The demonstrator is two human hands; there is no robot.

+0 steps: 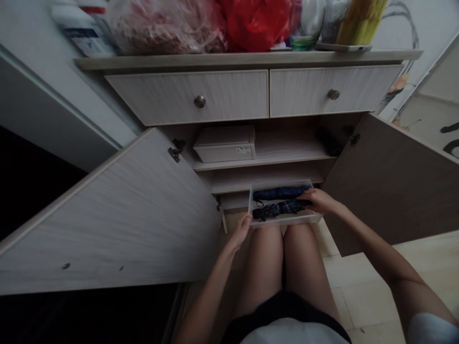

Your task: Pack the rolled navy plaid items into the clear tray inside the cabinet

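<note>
A clear plastic bin [281, 221] rests over my knees in front of the open cabinet. Two folded umbrellas lie side by side in it: a dark blue umbrella [276, 193] at the back and a plaid umbrella [283, 207] nearer me. My left hand [242, 229] is closed on the bin's near left corner. Reaching in from the right, my right hand [320, 200] has its fingers closed at the right end of the plaid umbrella. Its fingertips also come close to the blue one. That hand hides the umbrella ends partly.
Open doors flank me, the left door [125, 224] and the right door [390, 186]. A lidded white box [225, 144] sits on the upper shelf [283, 145], with dark items at its right end. Bags, including a red bag [256, 24], and bottles crowd the cabinet top [247, 59].
</note>
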